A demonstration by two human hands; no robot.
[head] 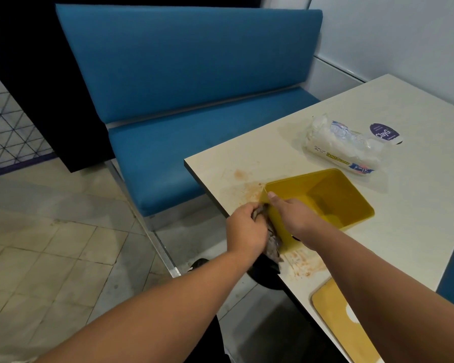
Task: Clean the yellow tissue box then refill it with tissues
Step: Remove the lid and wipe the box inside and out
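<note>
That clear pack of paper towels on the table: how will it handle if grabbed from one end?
The paper towel pack looks soft: its clear wrap is crinkled and loose at the far end, so it would likely sag or fold rather than stay stiff. Probably light for its size, being paper. The glossy film may slip in a hand. Lying flat on the table, it seems unlikely to roll.

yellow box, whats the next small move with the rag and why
Probably draw the grey rag along the outer near wall of the yellow tissue box, while the right hand steadies the rim. The left hand already grips the rag against that wall, the box is open and empty, and the paper towel pack lies untouched beyond it, so refilling seems premature.
</note>
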